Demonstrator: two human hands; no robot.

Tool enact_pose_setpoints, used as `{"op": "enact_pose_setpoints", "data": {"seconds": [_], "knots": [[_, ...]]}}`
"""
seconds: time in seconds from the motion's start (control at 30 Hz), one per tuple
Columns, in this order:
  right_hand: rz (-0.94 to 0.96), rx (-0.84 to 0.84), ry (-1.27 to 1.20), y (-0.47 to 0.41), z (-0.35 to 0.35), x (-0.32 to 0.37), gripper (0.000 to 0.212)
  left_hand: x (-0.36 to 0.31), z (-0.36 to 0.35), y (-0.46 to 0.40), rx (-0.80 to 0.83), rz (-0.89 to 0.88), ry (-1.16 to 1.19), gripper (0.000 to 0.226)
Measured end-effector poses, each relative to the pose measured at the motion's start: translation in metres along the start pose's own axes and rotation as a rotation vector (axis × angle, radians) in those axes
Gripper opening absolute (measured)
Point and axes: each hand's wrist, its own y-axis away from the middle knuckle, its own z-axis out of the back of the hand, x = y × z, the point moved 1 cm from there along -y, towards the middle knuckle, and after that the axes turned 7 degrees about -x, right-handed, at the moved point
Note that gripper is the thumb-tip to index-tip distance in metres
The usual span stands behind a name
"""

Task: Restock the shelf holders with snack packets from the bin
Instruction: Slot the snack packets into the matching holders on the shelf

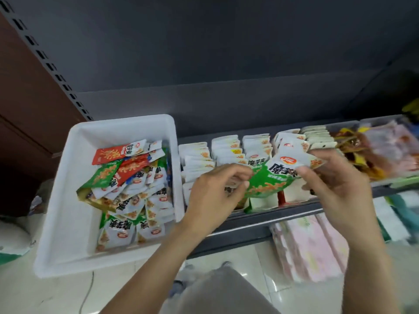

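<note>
Both forearms bare to the lower frame edge — no sleeves, watch, bands or rings visible. Left hand (215, 191) and right hand (335, 184) ungloved; nails short, unpainted. Below the wrists, between the forearms — pale grey garment (226, 291), plain and blurred, type unclear.

The bin (74, 200) at the left of the frame looks like smooth white plastic with a faint sheen. The snack packets (127, 196) heaped in it are glossy printed film, crinkled, as is the green and white packet (269, 184) at centre. The shelf (260, 225) and its back panel at the top look like matt dark grey painted metal. The floor (45, 295) at lower left is glossy pale tile.
</note>
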Motion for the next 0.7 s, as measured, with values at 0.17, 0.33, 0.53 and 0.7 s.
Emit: {"op": "enact_pose_setpoints", "data": {"seconds": [0.17,0.33,0.53,0.7], "knots": [[0.004,-0.111,0.222,-0.02,0.024,-0.077,0.012,0.023,-0.04,-0.009,-0.074,-0.043,-0.54,0.03],[0.035,-0.009,0.315,-0.042,-0.012,-0.116,0.017,0.04,-0.048,-0.001,-0.052,-0.017,-0.694,0.034],[0.078,0.054,0.559,-0.047,-0.061,-0.142,0.019,0.038,-0.05,0.001,-0.037,0.007,-0.71,0.036],[0.045,-0.11,0.447,-0.043,-0.053,-0.141,0.029,0.034,-0.04,0.003,-0.103,0.015,-0.66,0.036]]}}
